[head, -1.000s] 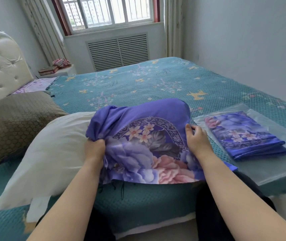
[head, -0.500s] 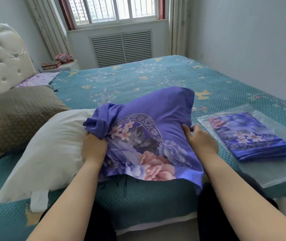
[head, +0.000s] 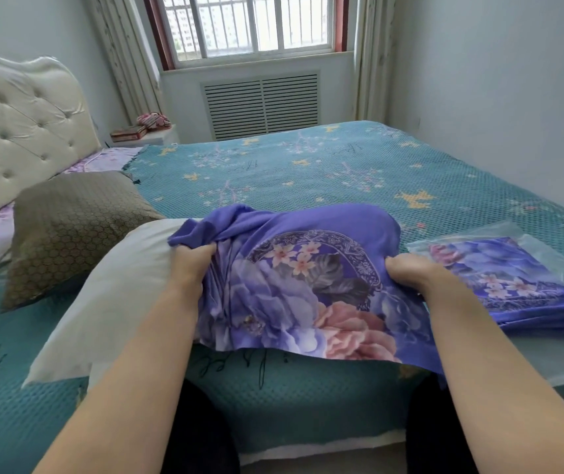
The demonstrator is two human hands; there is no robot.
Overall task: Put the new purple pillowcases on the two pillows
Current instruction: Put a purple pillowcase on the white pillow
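- The left hand (head: pixel 190 268) gripped bunched fabric at the open mouth of the purple floral-printed cotton pillowcase (head: pixel 308 285), fingers curled round the gather; the right hand (head: pixel 410 271) clamped the opposite side of that pillowcase, the two hands well apart with the printed panel stretched between them.
- The plump white bare pillow (head: pixel 113 295) had one end inside that pillowcase, the greater part of it lying uncovered to the left of the pillowcase; the step in hand looked to be drawing the case along the pillow; it would go best with both hands pulling evenly toward the pillow's bare end, so the gathered cloth fed out smoothly; a one-sided tug would likely skew the case and leave a corner unfilled.
- The second folded purple floral pillowcase in its clear plastic wrapper (head: pixel 510 278) lay just right of the pillowcase in hand, untouched.
- The square olive-brown patterned pillow (head: pixel 72 227) lay left of and beyond the pillowcase, touching the white pillow, not yet covered.
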